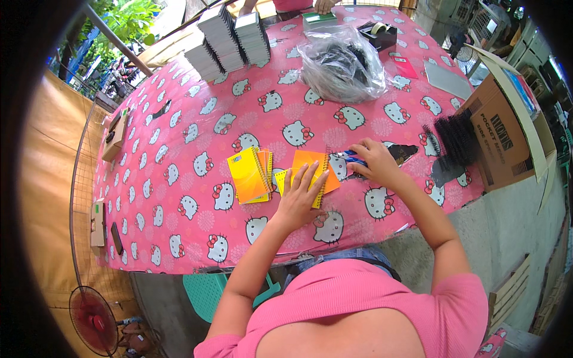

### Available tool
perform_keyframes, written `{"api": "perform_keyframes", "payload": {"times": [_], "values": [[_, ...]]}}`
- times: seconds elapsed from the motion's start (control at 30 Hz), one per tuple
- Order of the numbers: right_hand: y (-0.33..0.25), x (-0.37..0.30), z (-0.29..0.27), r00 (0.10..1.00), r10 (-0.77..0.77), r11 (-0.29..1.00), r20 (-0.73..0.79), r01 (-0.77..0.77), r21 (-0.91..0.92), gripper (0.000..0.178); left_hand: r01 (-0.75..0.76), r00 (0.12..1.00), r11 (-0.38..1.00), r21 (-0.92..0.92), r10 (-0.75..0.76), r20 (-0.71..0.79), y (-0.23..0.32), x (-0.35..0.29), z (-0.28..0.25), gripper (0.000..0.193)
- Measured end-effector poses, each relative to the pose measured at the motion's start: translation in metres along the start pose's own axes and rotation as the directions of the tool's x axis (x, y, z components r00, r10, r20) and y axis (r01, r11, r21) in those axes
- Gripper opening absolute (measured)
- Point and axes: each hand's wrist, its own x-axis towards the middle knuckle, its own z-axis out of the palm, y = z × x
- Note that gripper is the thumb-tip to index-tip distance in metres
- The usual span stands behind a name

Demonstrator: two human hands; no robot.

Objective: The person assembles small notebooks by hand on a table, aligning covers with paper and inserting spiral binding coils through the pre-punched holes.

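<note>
My left hand (pixel 302 197) lies flat with its fingers spread over small spiral notebooks (pixel 309 160) in orange and yellow, near the table's front edge. In my right hand (pixel 376 162) are small blue-handled pliers (pixel 352 158). Their tip points left, close to the top end of the orange notebook's coil; whether it touches the wire I cannot tell. Just left of my left hand sits another small pile of yellow and orange spiral notebooks (pixel 249 176).
Black plastic coils (pixel 458 140) lie beside a cardboard box (pixel 501 125) at the right. Farther back are a clear bag of black coils (pixel 343 65), a tape dispenser (pixel 379 36) and tall notebook stacks (pixel 221 37). Another person's hands (pixel 324 6) are at the far edge.
</note>
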Motion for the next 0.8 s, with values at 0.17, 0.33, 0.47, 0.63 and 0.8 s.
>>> {"api": "perform_keyframes", "payload": {"times": [0.17, 0.33, 0.47, 0.63, 0.8], "values": [[0.007, 0.013, 0.008, 0.994, -0.1, 0.988, -0.043, 0.095, -0.118, 0.044, -0.008, 0.998, 0.996, 0.088, 0.003, 0.055, -0.016, -0.007, 0.021, 0.098], [0.011, 0.017, 0.009, 0.985, -0.171, 0.971, -0.001, 0.169, -0.167, 0.043, -0.023, 0.999, 0.996, 0.082, 0.021, 0.03, -0.014, -0.006, 0.02, 0.096], [0.013, 0.019, 0.005, 0.983, -0.183, 0.979, 0.011, 0.183, -0.089, 0.045, -0.036, 0.999, 0.996, 0.079, 0.035, 0.019, -0.015, -0.006, 0.02, 0.086], [0.005, 0.021, 0.007, 0.977, 0.101, 0.985, 0.189, -0.072, -0.155, 0.048, -0.059, 0.998, 0.992, 0.109, 0.058, 0.018, -0.017, -0.006, 0.021, 0.077], [-0.005, 0.018, 0.0, 0.99, 0.085, 0.986, 0.11, -0.068, -0.151, 0.044, -0.075, 0.997, 0.986, 0.146, 0.073, 0.019, -0.019, -0.007, 0.023, 0.073]]}}
